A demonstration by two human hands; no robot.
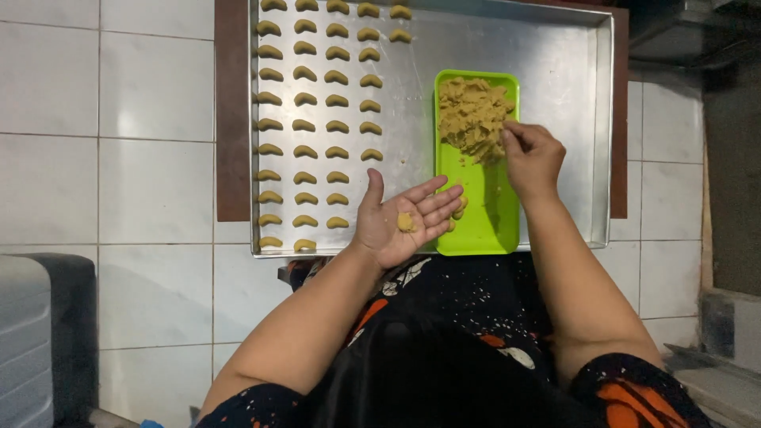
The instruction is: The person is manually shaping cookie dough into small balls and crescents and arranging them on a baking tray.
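Pinching dough; right hand

Bare metal shows on the baking tray right of the crescent rows and above the green tray, leaving open room there. The crescents fill the tray's left part in close rows. The dough heap covers the green tray's far end; its near end lies bare. White floor tiles left of the tray lie open.
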